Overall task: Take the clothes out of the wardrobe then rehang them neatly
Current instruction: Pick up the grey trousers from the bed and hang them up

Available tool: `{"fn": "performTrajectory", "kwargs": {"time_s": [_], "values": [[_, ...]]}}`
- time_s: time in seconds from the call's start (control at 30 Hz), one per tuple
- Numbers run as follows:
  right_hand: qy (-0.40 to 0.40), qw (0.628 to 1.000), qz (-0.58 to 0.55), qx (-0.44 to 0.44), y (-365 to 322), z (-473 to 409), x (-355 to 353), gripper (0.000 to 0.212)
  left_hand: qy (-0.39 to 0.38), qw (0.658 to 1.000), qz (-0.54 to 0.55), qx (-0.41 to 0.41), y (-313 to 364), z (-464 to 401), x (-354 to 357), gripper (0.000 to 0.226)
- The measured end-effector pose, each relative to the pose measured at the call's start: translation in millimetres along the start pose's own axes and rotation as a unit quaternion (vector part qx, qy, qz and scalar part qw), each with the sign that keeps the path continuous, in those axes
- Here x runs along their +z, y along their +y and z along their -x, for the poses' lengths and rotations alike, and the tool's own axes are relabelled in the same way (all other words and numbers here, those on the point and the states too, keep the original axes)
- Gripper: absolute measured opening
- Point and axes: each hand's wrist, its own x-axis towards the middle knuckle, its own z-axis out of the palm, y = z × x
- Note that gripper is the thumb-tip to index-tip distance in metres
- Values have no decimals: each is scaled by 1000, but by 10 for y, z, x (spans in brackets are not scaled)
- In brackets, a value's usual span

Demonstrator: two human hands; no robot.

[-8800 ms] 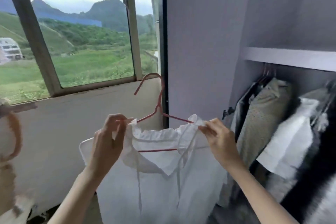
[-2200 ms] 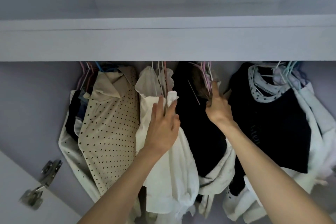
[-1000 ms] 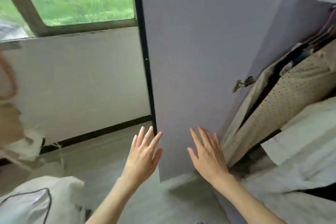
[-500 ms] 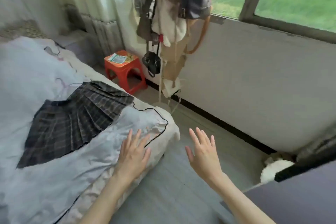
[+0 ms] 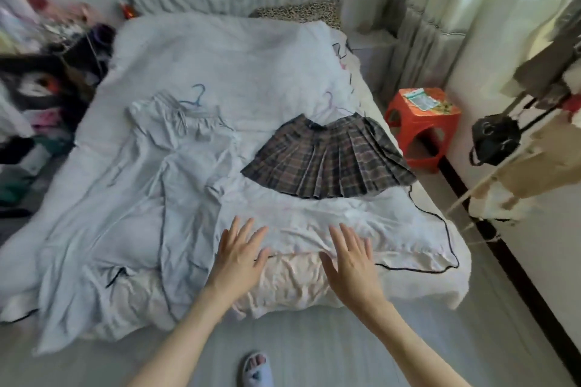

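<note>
A dark plaid pleated skirt lies flat on the bed, right of centre, with a thin pale hanger at its waistband. To its left a pale blue dress is spread out, with a blue hanger in its neck. My left hand and my right hand hover side by side over the bed's near edge, both empty with fingers spread. Neither touches the skirt or the dress. The wardrobe is out of sight.
A red plastic stool stands right of the bed. A coat stand with bags and clothes leans at the far right. A blurred heap of clothes sits left of the bed. My slippered foot is on the floor below.
The view has swung from the open wardrobe, past the window wall, to the bed. Both hands left the hanging clothes and now hover empty over the bed's edge.
</note>
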Motion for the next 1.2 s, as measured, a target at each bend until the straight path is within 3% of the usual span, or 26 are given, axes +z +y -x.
{"fn": "performTrajectory", "kwargs": {"time_s": [0.07, 0.2, 0.3, 0.5, 0.7, 0.9, 1.0, 1.2], "values": [[-25, 999, -3, -27, -238, -181, 135, 56, -19, 999, 6, -31, -308, 59, 9, 50], [-78, 996, -17, -51, -601, -591, 371, 57, 18, 998, 17, -65, -865, -18, -120, 59], [-87, 994, -12, -59, -909, -998, 523, 59, 43, 994, 27, -100, -1339, -230, -297, 69], [-99, 993, -8, -69, -1358, -1729, 852, 58, 12, 990, 29, -138, -2199, -545, -377, 72], [-114, 991, 0, -70, -1473, -2558, 1170, 57, -10, 988, 36, -153, -2683, -1142, -351, 47], [-146, 987, 17, -59, -1488, -3809, 1647, 55, -55, 984, 20, -168, -3156, -1958, -30, 55], [-161, 986, 14, -38, -1527, -4437, 1866, 53, -98, 980, -12, -170, -3539, -2423, -38, 45], [-198, 980, 6, -21, -1659, -5416, 2348, 55, -57, 984, -59, -158, -4131, -3167, -97, 41]]}}
